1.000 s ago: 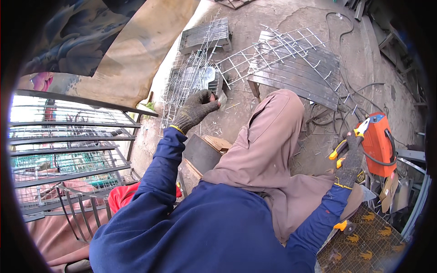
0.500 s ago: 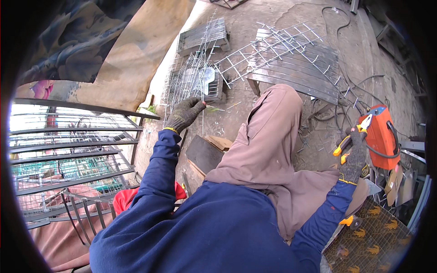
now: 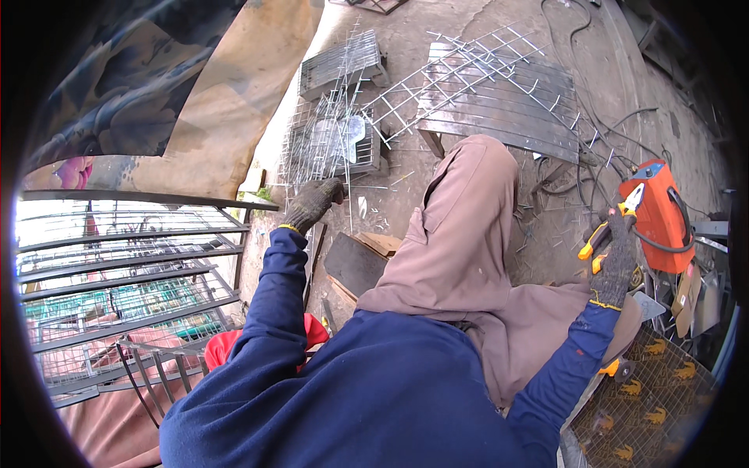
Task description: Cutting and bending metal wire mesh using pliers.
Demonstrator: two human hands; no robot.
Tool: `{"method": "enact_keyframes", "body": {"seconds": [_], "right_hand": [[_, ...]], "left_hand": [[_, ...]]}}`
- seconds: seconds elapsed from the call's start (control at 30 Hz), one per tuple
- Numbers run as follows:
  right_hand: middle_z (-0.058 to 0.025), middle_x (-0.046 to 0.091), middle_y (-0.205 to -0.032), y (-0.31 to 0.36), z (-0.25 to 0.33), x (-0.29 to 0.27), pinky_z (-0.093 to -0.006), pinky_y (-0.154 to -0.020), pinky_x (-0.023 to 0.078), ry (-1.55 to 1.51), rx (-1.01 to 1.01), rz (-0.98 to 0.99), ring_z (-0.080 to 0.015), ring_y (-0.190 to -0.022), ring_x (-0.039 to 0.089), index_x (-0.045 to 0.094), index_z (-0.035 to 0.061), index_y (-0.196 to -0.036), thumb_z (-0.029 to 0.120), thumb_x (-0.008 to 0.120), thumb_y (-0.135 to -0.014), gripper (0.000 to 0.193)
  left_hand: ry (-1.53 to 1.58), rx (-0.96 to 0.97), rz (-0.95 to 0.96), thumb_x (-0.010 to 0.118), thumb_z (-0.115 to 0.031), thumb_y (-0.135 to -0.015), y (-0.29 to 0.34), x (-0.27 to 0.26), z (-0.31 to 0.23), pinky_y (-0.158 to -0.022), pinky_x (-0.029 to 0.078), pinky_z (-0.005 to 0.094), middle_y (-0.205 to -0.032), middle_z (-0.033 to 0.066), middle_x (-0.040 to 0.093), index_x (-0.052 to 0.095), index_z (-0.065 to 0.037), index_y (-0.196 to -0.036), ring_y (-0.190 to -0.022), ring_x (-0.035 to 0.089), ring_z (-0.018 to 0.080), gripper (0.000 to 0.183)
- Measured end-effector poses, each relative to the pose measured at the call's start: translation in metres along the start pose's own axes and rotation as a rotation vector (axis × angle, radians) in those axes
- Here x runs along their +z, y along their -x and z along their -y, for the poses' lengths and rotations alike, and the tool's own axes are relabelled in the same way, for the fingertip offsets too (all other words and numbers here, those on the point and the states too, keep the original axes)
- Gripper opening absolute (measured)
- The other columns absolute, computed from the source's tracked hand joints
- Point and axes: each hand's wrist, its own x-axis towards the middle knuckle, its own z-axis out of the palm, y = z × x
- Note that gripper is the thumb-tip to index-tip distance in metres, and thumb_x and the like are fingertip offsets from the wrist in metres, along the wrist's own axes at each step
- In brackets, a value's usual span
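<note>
My left hand (image 3: 314,204), in a dark knitted glove, is beside the near end of a stack of thin metal rods and wire grids (image 3: 328,140). Its fingers curl inward; what they hold, if anything, does not show. A thin upright rod stands just right of the fingertips. At the right, my gloved right hand (image 3: 616,261) is closed on pliers (image 3: 630,201) with yellow and black handles, jaws pointing up and away. The pliers are in front of an orange boxy machine (image 3: 655,214) with a black strap.
A slatted metal table (image 3: 499,117) ahead carries a welded wire grid (image 3: 460,82). Dark cables (image 3: 581,27) run over the floor at right. A metal rack (image 3: 125,257) stands at left under a hanging cloth (image 3: 226,101). A patterned board (image 3: 647,398) lies at lower right.
My left hand has drawn back slightly toward me and left, its fingertips now apart from the upright rod. My right hand with the pliers has shifted slightly right; the view has turned a little.
</note>
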Motion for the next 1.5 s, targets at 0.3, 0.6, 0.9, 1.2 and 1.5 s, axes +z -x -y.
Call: {"method": "enact_keyframes", "body": {"seconds": [0.3, 0.6, 0.9, 1.2, 1.5], "right_hand": [[-0.001, 0.057, -0.08, 0.01, 0.015, 0.025, -0.0262, -0.052, 0.043, -0.243, 0.107, -0.168, -0.0091, -0.059, 0.053, 0.063, 0.0067, -0.111, 0.023, 0.074, -0.086, 0.032], [-0.0034, 0.059, -0.079, 0.013, 0.026, 0.027, -0.0264, -0.052, 0.043, 0.117, 0.156, -0.159, -0.0122, -0.06, 0.054, 0.063, 0.0059, -0.105, 0.021, 0.07, -0.085, 0.026], [-0.0155, 0.063, -0.091, -0.104, 0.002, -0.024, -0.0396, -0.065, 0.052, 0.612, -0.579, -0.122, -0.028, -0.078, 0.065, 0.061, -0.0004, -0.106, 0.02, 0.061, -0.09, 0.026], [-0.0244, 0.065, -0.098, -0.218, -0.103, 0.002, -0.0446, -0.077, 0.054, 1.203, -0.486, -0.265, -0.0394, -0.093, 0.067, 0.06, -0.0026, -0.111, 0.021, 0.056, -0.09, 0.032], [-0.0103, 0.069, -0.087, -0.158, -0.061, 0.044, -0.037, -0.068, 0.049, 0.785, -0.568, -0.144, -0.0283, -0.094, 0.062, 0.073, 0.0086, -0.087, 0.027, 0.074, -0.071, 0.024]], "left_hand": [[0.046, 0.103, -0.161, 0.06, -0.047, -0.096, -0.014, 0.02, -0.003, -0.081, 0.047, 0.0335, -0.096, 0.0093, 0.068, 0.064, -0.002, -0.116, -0.085, 0.061, 0.0191, 0.049], [1.009, 0.423, 0.198, 0.061, -0.03, -0.098, -0.037, 0.044, -0.206, -0.081, 0.047, 0.0298, -0.099, 0.0041, 0.059, 0.057, -0.005, -0.117, -0.089, 0.057, 0.0156, 0.032], [0.975, 0.371, 0.716, 0.063, -0.031, -0.097, -0.091, 0.178, -0.306, -0.081, 0.045, 0.032, -0.096, 0.0008, 0.054, 0.056, -0.008, -0.113, -0.086, 0.053, 0.0151, 0.029], [1.052, 0.35, 0.871, 0.059, -0.031, -0.098, -0.1, 0.216, -0.328, -0.079, 0.043, 0.0295, -0.091, -0.0008, 0.047, 0.053, -0.009, -0.111, -0.083, 0.047, 0.0133, 0.026], [0.846, 0.16, 0.833, 0.059, -0.042, -0.097, -0.099, 0.209, -0.337, -0.094, 0.046, 0.0394, -0.123, 0.0132, 0.056, 0.051, -0.006, -0.124, -0.11, 0.057, 0.0258, 0.046]]}}
